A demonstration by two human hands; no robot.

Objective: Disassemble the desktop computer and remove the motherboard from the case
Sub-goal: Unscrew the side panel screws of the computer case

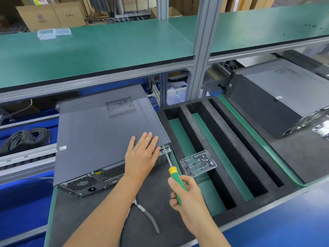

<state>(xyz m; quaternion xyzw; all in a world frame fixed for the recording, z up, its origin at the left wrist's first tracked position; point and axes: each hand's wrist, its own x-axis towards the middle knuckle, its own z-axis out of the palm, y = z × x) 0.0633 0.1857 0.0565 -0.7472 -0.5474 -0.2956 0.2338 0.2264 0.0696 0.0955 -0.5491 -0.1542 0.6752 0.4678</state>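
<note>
Head view: a person works a screw at the rear corner of a closed computer case.
Lying on its side on the dark desk (156, 186), the grey computer case (99, 132) has the left hand (142, 154) flat on its side panel, fingers straight. The right hand (187, 193) has its grip wrapped round a green-and-yellow screwdriver (175, 177), tip at the case's rear edge. A clear screw tray (198, 163) sits just beside, pliers (147, 214) near the forearms.

A coil of black wire (26, 137) lies on the left. Two clear plastic boxes (53, 33) sit on the green shelf (110, 49), with brown cardboard boxes (50, 16) behind. Another dark computer (277, 97) sits far right, beside a black foam tray (229, 145).
</note>
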